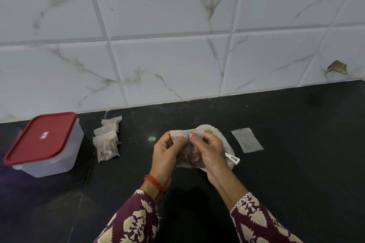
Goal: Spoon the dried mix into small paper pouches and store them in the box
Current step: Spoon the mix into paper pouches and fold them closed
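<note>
The small translucent paper pouch, light and flimsy, is pinched at its top edge by both hands' fingers; grip gently.

Black tabletop against a tiled wall.
At the left stands a clear box with its red lid on; near it lie three filled pouches in an overlapping row; to the right lies one flat empty pouch.

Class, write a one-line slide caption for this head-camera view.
Both hands, left and right, pinch a filled pouch shut; three filled pouches wait beside the closed box.
</note>
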Available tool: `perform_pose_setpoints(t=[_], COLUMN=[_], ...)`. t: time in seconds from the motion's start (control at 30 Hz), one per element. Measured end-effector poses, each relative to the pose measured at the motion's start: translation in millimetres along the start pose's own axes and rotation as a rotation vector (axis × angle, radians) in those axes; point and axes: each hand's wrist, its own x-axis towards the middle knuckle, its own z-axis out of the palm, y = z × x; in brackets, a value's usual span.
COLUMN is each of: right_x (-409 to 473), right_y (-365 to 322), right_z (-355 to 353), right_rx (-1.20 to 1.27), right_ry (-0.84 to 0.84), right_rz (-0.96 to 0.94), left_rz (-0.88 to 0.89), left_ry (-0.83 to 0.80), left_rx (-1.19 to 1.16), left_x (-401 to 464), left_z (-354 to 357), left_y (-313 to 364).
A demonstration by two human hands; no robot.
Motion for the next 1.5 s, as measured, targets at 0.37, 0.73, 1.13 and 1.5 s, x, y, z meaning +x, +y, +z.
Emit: perform_pose_setpoints(t=[0.37, 0.73, 1.13, 1.5], right_x=[-1.2, 1.1, 4.7, 4.1], right_y=[-0.7, 2.7, -3.2, 4.4], right_z=[-5.1, -12.9, -20.5, -11.5], right_rx=[-0.014, -0.024, 0.006, -0.018], right_ry=[0.023, 0.026, 0.050, -0.001], right_rz=[0.029, 0.137, 0.175, 0.178], left_rz=[-0.064, -0.152, -0.174, -0.239], left_ry=[0.087, 0.061, -0.089, -0.022], left_rx=[0.039, 0.060, 0.077, 0.154], left_x=[2.1, 2.0, 1.4, 2.2], left_z=[-5.1, -15.8, -23.3, -33.8], left_y=[-1.8, -4.9, -5.1, -9.9])
